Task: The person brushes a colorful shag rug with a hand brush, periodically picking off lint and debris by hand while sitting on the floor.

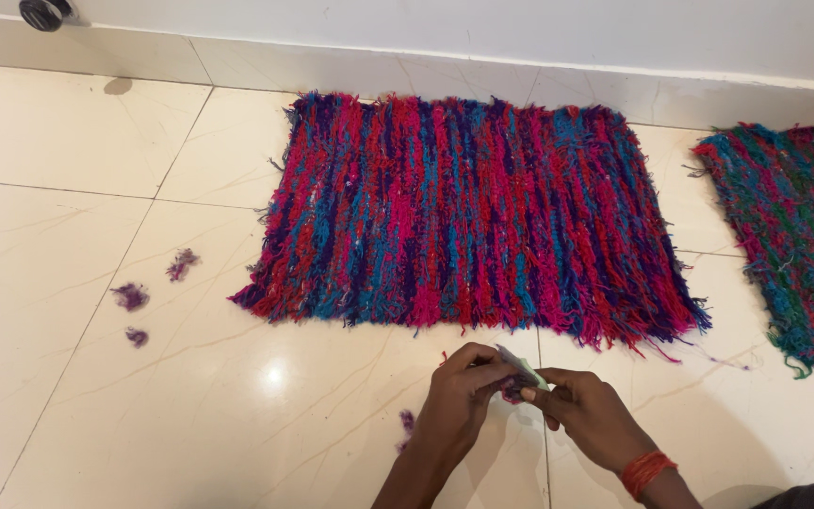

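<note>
Your left hand (pixel 459 391) and right hand (pixel 584 407) meet low in the view, at about six o'clock, just above the pale tiled floor (pixel 68 245). Between them you hold a small, flat, pale green-grey object (pixel 523 369); what it is cannot be told. The fingers of both hands are together, pinched on that object from either side, with a wisp of pink-purple fibre showing just under it. A red thread band (pixel 647 469) circles your right wrist.

At twelve o'clock from your hands lies a shaggy rug (pixel 468 212) in pink, red, blue and purple, flat on the floor, its fringed near edge close to your knuckles but apart from them. At two o'clock a second shaggy rug (pixel 789 236), greener in tone, runs off the right edge. At nine to ten o'clock, well apart from your hands, three small purple tufts (pixel 130 297) sit on the tiles, and another tuft (pixel 407 420) lies just beside your left wrist.
</note>
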